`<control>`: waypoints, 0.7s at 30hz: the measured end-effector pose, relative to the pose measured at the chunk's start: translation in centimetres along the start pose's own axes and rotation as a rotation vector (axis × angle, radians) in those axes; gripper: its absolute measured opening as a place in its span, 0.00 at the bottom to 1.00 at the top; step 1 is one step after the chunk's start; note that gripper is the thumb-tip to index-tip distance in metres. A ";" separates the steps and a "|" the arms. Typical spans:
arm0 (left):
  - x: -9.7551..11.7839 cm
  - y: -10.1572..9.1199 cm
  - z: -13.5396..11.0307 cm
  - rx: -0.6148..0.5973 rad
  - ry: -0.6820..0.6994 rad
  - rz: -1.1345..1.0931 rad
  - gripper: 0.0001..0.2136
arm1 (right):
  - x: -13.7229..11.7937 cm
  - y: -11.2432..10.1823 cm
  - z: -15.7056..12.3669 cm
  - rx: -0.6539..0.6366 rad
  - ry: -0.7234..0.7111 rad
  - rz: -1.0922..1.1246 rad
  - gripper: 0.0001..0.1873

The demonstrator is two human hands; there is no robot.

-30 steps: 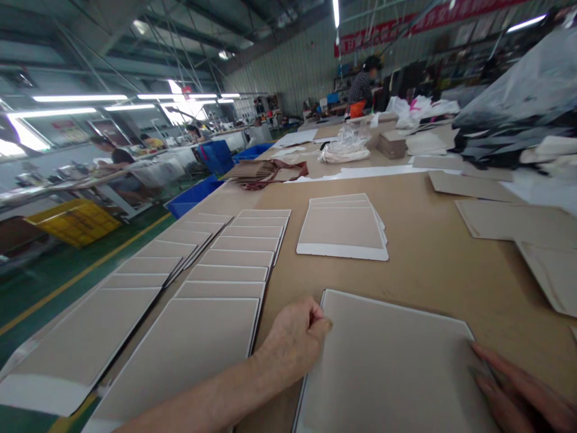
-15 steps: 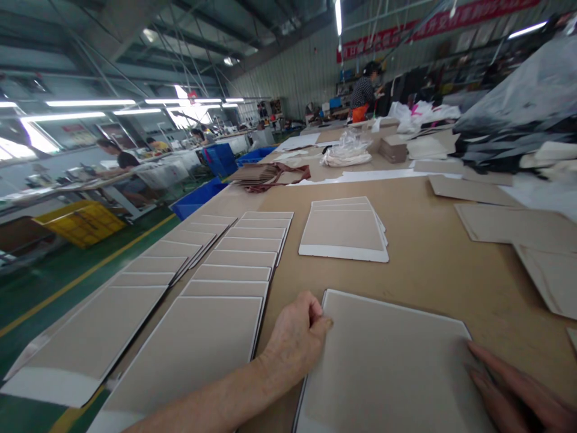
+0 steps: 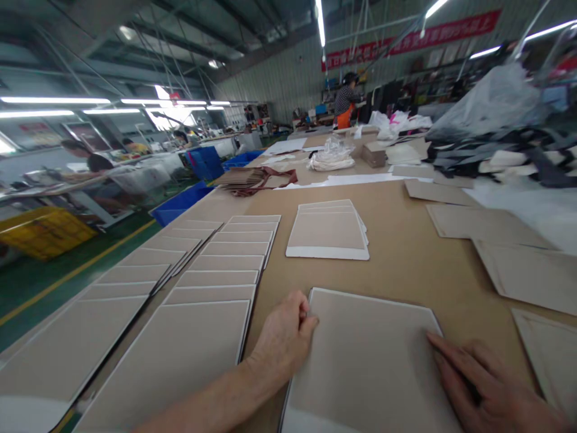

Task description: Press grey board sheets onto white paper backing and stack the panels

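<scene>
A flat beige panel (image 3: 369, 361) with a thin whitish border lies in front of me on the table. My left hand (image 3: 288, 328) pinches its left edge near the upper corner, thumb and fingers closed. On the opposite side, my right hand (image 3: 482, 370) has its fingers closed at the right edge, just below the upper right corner. The undersides of the fingertips are hidden. Beside my left forearm runs an overlapping row of similar panels (image 3: 193, 343), with a second row (image 3: 81, 343) further left.
Ahead lies a small fanned stack of beige pieces (image 3: 327, 228) with a white lower strip. More loose sheets (image 3: 527, 264) spread along the right. Further off are a clear plastic bag (image 3: 491, 96), brown strapped pieces (image 3: 252, 179) and blue bins (image 3: 180, 201) beyond the left table edge.
My view has turned slightly right, so the scene sits further left. The right hand shows more fully at the panel's right edge. Both hands keep about the same places on the panel.
</scene>
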State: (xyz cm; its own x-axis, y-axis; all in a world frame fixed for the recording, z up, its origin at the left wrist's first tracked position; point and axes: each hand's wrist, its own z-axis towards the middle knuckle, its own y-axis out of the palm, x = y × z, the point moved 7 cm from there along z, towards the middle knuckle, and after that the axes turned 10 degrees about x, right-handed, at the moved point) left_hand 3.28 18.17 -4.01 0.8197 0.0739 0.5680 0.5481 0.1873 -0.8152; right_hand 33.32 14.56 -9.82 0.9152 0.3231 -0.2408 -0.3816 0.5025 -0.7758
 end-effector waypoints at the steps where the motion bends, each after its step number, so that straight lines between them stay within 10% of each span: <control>1: 0.2 -0.2 0.0 0.011 0.037 0.047 0.06 | -0.9 -0.3 0.3 -0.036 -0.035 -0.065 0.22; 10: 5.7 2.0 -3.2 -0.174 0.678 0.596 0.15 | -5.8 -1.3 3.6 -0.336 -0.197 -0.143 0.23; 15: 7.6 2.9 -6.6 -0.178 0.668 0.581 0.29 | -8.0 -1.6 4.7 -0.333 -0.198 -0.137 0.16; 21: 5.1 2.7 -7.8 -0.138 0.593 0.541 0.29 | -5.1 -2.5 3.2 -0.242 -0.086 -0.090 0.20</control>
State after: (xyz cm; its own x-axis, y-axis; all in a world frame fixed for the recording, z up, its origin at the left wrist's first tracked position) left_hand 10.23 11.41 -4.16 0.9074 -0.4192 -0.0312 0.0347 0.1488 -0.9883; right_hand 29.18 14.23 -4.75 0.9258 0.3576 -0.1223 -0.2474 0.3289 -0.9114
